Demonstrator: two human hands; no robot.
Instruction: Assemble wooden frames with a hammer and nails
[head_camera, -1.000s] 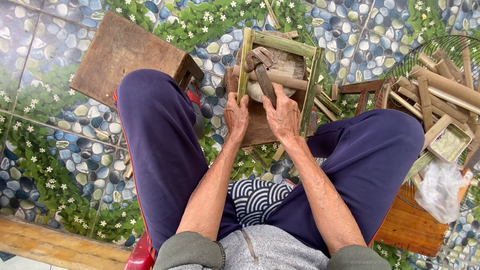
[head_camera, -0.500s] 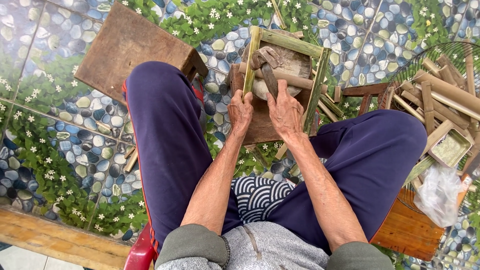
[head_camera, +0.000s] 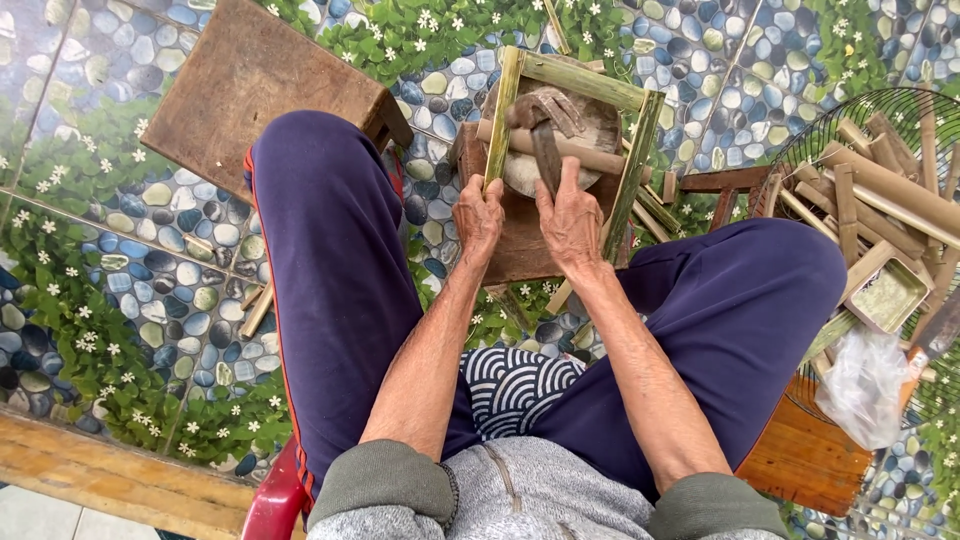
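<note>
While both hands stay put | left hand (head_camera: 478, 218) fingers pinching bamboo frame (head_camera: 500, 125) | right hand (head_camera: 570, 222) gripping hammer (head_camera: 545, 150)

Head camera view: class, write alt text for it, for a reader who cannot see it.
Seen from above, a seated person's left hand and right hand rest on a small wooden block between the knees, beside a green bamboo frame and a curved blade. A wooden stool stands left; cut bamboo pieces lie right.
</note>
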